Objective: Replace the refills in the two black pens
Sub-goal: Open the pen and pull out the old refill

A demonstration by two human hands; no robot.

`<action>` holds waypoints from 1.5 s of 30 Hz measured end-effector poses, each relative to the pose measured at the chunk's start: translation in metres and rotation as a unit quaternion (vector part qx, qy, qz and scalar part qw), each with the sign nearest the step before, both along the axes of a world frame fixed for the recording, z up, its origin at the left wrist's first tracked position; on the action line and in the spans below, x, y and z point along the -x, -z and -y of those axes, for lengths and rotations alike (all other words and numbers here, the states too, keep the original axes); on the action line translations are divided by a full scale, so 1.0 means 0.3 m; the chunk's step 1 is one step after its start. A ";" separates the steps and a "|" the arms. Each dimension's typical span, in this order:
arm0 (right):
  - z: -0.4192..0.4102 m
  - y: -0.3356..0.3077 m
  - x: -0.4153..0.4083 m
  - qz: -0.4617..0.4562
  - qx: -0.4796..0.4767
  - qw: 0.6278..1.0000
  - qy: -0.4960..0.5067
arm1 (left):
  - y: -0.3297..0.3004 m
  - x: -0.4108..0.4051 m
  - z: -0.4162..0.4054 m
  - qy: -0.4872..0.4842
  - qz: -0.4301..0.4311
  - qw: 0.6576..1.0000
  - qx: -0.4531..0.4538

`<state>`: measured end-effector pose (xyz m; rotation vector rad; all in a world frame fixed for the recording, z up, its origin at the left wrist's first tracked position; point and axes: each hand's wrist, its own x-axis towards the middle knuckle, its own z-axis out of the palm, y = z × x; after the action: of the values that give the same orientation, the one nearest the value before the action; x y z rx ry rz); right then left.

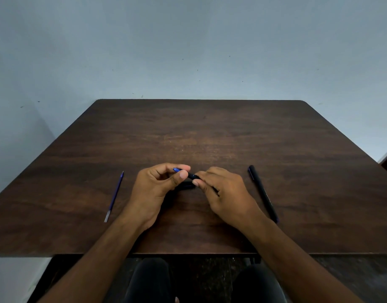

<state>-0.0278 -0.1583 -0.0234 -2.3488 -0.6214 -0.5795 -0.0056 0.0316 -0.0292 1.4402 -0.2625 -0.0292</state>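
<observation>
A black pen (192, 176), its blue-tipped refill (176, 169) protruding at the far-left end, lay slanted between the two hands, pinched by the left hand (157, 189) at the tip end and gripped by the right hand (225, 191) round the barrel. A short black piece (186, 185) rested just below it, between the hands. A second black pen (263, 193), intact, lay lengthwise just right of the right hand. A loose blue refill (114, 196) lay lengthwise, left of the left hand, apart from it.
</observation>
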 end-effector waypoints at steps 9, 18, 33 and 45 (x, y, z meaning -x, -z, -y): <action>0.005 -0.011 0.006 -0.014 0.001 1.000 -0.003 | -0.009 0.005 0.019 -0.033 -0.026 0.999 -0.024; 0.006 -0.012 0.007 -0.011 -0.015 1.000 0.000 | 0.001 0.005 0.000 -0.001 0.038 0.999 -0.015; 0.019 -0.006 0.003 0.001 -0.031 1.000 0.005 | 0.001 0.004 -0.004 0.022 0.031 0.999 -0.010; 0.008 -0.004 -0.007 0.004 -0.009 1.000 0.006 | -0.007 0.005 0.019 -0.066 -0.002 0.996 -0.054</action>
<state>-0.0257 -0.1608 -0.0223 -2.3365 -0.6034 -0.5970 -0.0072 0.0260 -0.0271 1.5620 -0.1645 0.0617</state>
